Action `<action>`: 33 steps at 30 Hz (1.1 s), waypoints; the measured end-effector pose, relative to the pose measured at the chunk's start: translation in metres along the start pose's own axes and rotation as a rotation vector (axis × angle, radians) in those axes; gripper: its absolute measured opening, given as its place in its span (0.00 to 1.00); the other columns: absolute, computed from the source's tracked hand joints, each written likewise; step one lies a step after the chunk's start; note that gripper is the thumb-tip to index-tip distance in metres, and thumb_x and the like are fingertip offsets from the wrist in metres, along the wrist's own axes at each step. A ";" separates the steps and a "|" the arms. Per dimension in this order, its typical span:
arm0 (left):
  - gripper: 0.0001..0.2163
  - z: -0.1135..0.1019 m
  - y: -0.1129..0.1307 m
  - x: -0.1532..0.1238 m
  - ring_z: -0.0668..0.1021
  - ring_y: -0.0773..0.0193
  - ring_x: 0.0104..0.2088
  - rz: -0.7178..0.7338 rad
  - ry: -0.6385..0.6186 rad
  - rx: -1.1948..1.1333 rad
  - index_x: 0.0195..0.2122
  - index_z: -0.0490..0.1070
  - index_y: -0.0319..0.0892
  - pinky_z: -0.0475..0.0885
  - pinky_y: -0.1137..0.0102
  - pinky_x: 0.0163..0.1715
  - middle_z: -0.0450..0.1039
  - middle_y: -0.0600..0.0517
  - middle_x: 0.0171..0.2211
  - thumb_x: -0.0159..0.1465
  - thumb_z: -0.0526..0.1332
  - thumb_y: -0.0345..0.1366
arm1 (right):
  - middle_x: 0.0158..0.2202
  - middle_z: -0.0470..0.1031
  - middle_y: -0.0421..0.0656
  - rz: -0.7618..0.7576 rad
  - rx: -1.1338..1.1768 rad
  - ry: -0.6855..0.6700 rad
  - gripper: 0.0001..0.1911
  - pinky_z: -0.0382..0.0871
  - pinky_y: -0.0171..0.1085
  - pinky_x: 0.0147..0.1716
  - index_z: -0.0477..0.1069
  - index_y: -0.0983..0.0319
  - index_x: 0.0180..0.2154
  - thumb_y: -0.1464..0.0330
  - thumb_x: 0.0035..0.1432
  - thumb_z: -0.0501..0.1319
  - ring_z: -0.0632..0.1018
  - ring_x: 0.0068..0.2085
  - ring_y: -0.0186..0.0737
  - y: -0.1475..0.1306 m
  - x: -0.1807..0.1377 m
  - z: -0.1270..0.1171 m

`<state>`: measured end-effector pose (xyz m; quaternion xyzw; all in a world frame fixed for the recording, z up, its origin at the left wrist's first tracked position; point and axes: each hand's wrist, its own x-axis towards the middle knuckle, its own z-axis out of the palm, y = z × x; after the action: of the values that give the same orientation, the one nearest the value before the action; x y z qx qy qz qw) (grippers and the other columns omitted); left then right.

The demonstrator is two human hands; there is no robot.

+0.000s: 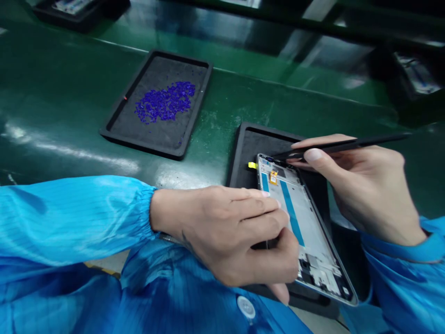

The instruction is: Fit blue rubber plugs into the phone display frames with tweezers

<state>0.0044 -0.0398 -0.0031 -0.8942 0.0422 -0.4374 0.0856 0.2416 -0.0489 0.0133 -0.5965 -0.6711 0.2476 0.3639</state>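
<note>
A phone frame (313, 227) lies tilted over a black tray, its inner side up with blue strips and an orange flex piece (273, 177) on it. My left hand (232, 232) is closed on its left long edge, fingers lying over the inner side and thumb lower down. Between the thumb and fingers of my right hand (368, 181) are black tweezers (340, 146). Their tips point at the frame's top end, where dark parts sit; whether they hold anything is too small to tell. A yellow tab (252, 165) sticks out at the top left corner.
Under the frame is the black tray (239, 153). Farther left, another black tray (146, 139) holds a spread pile of tiny purple pieces (167, 102). Both stand on a green bench (69, 83). Dark trays with parts are at the back left (79, 18) and right.
</note>
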 end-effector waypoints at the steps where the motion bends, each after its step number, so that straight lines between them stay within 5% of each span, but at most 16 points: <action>1: 0.30 0.000 0.000 0.001 0.82 0.65 0.35 -0.003 0.001 0.002 0.36 0.77 0.40 0.80 0.73 0.40 0.80 0.49 0.33 0.70 0.46 0.60 | 0.39 0.81 0.43 0.007 0.005 0.001 0.12 0.75 0.35 0.37 0.80 0.62 0.39 0.59 0.62 0.65 0.82 0.37 0.37 0.001 0.000 0.000; 14: 0.28 -0.002 0.000 0.003 0.82 0.66 0.34 -0.004 -0.013 0.003 0.34 0.78 0.41 0.80 0.73 0.39 0.81 0.51 0.32 0.69 0.49 0.59 | 0.40 0.81 0.42 -0.124 -0.118 0.032 0.09 0.71 0.34 0.35 0.79 0.60 0.40 0.63 0.64 0.64 0.80 0.38 0.37 -0.006 -0.004 0.003; 33: 0.28 -0.005 -0.001 0.004 0.82 0.64 0.33 0.025 -0.048 0.009 0.35 0.78 0.39 0.80 0.72 0.39 0.81 0.49 0.32 0.70 0.48 0.57 | 0.40 0.80 0.42 -0.098 -0.115 0.037 0.09 0.73 0.33 0.35 0.79 0.61 0.39 0.63 0.63 0.64 0.80 0.38 0.36 -0.011 -0.006 0.004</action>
<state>0.0030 -0.0395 0.0031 -0.9036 0.0492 -0.4147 0.0957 0.2317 -0.0557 0.0179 -0.5875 -0.7056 0.1794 0.3532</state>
